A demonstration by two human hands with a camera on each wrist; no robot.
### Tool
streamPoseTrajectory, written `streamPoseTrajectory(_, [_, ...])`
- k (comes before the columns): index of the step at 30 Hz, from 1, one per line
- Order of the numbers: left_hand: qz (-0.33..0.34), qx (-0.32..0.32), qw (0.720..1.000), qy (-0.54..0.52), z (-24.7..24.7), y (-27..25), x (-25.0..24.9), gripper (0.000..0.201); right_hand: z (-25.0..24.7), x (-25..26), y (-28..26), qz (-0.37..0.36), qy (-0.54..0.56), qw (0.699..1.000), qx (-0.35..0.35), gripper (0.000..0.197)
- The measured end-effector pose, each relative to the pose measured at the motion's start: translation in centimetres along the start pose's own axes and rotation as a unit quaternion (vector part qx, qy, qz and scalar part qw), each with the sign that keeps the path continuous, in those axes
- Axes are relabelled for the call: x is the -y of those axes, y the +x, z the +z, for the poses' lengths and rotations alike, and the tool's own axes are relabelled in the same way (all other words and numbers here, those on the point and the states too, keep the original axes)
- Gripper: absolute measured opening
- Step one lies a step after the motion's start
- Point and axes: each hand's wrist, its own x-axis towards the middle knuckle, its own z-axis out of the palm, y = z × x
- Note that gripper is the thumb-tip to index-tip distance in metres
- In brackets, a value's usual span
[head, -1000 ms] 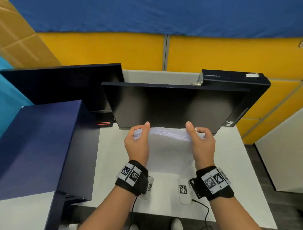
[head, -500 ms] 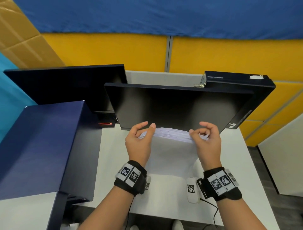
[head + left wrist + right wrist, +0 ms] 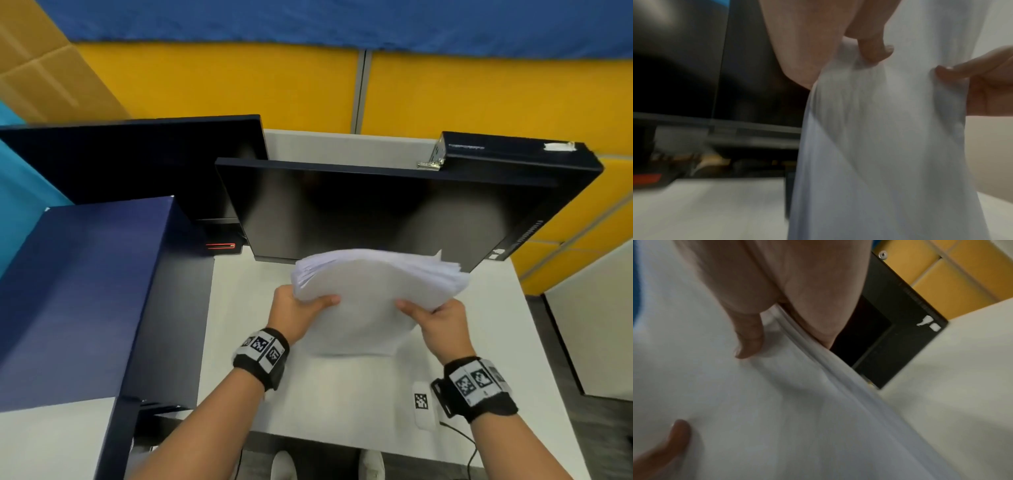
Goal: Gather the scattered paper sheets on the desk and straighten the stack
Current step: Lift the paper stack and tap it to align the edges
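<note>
Both hands are holding one thick stack of white paper sheets above the white tabletop, in front of the dark monitor. The left hand is gripping the stack's left edge, thumb lying across the top sheet and the other fingers hidden underneath. The right hand is gripping the right edge in the same way, thumb on top and pointing inward. The stack is bowing upward between the two hands, its far edge fanning out so that the separate sheet edges are showing near the monitor's lower border, while its near part is drooping toward the tabletop.

In the left wrist view, blurred, the left thumb is pressing into the paper, which is creasing beneath it, and the right thumb is reaching in from the right side. In the right wrist view, the right thumb is pressing on the top sheet with the layered paper edge running diagonally beside the palm; the left thumb is touching the sheet at the lower left.

A dark blue box is standing at the left of the tabletop, a second dark monitor behind it. A small white tag with a black-and-white marker is lying near the tabletop's front edge, close to the right wrist. Both wrists are wearing black bands with printed markers.
</note>
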Motion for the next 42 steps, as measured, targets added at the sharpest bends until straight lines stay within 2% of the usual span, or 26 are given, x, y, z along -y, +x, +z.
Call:
streamPoseTrajectory(3, [0.084,0.004,0.996,-0.008,-0.3,-0.5,-3.0,0.039,-0.8,3.1,-0.3,-0.084,0.019,0.996,-0.014,0.031])
streamPoseTrajectory(5, [0.107,0.003,0.994,-0.012,-0.4,-0.7,-3.0,0.043,-1.4,3.5,-0.3,-0.113,0.01,0.993,-0.011,0.029])
streamPoseTrajectory(7, [0.096,0.006,0.995,-0.017,-0.3,-0.6,-1.8,0.04,-1.9,1.8,-0.1,-0.082,-0.001,0.997,0.008,0.029])
streamPoseTrajectory(9, [0.083,0.009,0.996,0.011,-0.3,-0.6,-0.4,0.044,-2.0,-0.8,-0.2,-0.022,-0.013,0.998,0.05,0.048])
streamPoseTrajectory(10, [0.077,0.014,0.997,0.022,-0.1,-0.7,0.0,0.045,-1.8,-1.7,-0.4,-0.002,-0.029,0.998,0.06,0.049])
streamPoseTrajectory(12, [0.064,0.018,0.997,0.025,0.3,-0.5,0.2,0.041,-1.2,-2.2,-0.6,0.015,-0.038,0.998,0.046,0.035])
streamPoseTrajectory(16, [0.1,-0.006,0.995,0.009,0.2,0.0,-2.2,0.037,-0.8,-0.2,-0.3,-0.025,0.01,1.0,-0.008,0.027])
streamPoseTrajectory(19, [0.116,-0.017,0.993,-0.003,0.1,0.2,-2.3,0.036,-1.4,0.0,-0.1,-0.049,0.011,0.999,-0.002,0.03])
streamPoseTrajectory(22, [0.038,-0.013,0.999,0.006,0.7,0.3,0.0,0.043,-1.6,-1.9,0.3,0.011,-0.015,0.999,0.041,0.047])
streamPoseTrajectory(24, [-0.001,-0.013,1.0,0.01,0.8,0.7,0.7,0.036,-1.4,-2.5,0.6,0.03,-0.049,0.997,0.045,0.039])
streamPoseTrajectory(26, [0.02,-0.013,1.0,0.014,0.7,1.0,-0.4,0.031,-1.2,-1.3,0.7,0.016,-0.056,0.998,0.019,0.026])
streamPoseTrajectory(29, [0.101,-0.025,0.994,0.013,0.1,0.9,-2.4,0.033,-1.3,0.9,0.5,-0.033,-0.02,0.999,-0.023,0.022])
streamPoseTrajectory(31, [0.126,-0.037,0.991,0.019,0.0,0.5,-2.2,0.033,-1.4,1.0,0.2,-0.056,-0.016,0.997,-0.043,0.022])
streamPoseTrajectory(32, [0.119,-0.039,0.992,0.025,0.3,0.3,-1.6,0.033,-1.3,0.7,0.1,-0.052,-0.022,0.997,-0.046,0.022])
streamPoseTrajectory(34, [0.059,-0.041,0.997,0.02,0.9,-0.2,-0.1,0.035,-1.1,-0.8,-0.1,-0.013,-0.022,0.999,-0.032,0.023])
streamPoseTrajectory(36, [0.008,-0.04,0.999,0.005,1.4,-0.5,0.9,0.045,-1.0,-1.8,-0.4,0.03,-0.025,0.999,-0.014,0.032])
streamPoseTrajectory(39, [0.057,-0.052,0.996,-0.038,2.0,-1.2,-1.0,0.062,-1.1,-0.3,-0.7,0.005,0.02,0.999,-0.024,0.046])
streamPoseTrajectory(40, [0.079,-0.062,0.993,-0.06,2.2,-1.5,-2.0,0.061,-1.1,0.7,-0.9,-0.011,0.047,0.998,-0.035,0.044])
streamPoseTrajectory(42, [0.09,-0.104,0.986,-0.094,2.8,-1.9,-3.8,0.04,-0.6,2.8,-0.9,-0.041,0.057,0.994,-0.084,0.04])
